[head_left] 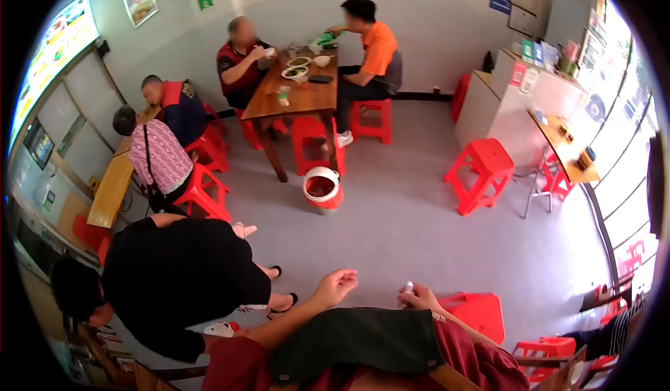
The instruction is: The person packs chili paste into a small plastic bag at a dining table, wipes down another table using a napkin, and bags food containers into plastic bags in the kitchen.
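At the bottom centre, my left hand is held out in front of the dark apron, its fingers curled and close together; whether anything lies inside them is too small to tell. My right hand is level with it, a short way to the right, and grips a small whitish object between thumb and fingers. The two hands are apart. A red stool stands just beyond my right forearm.
A person in black bends over close on the left. Ahead are a white-rimmed bucket, a wooden table with two seated people, and a red stool. Two more people sit at the left wall; a counter stands at the right.
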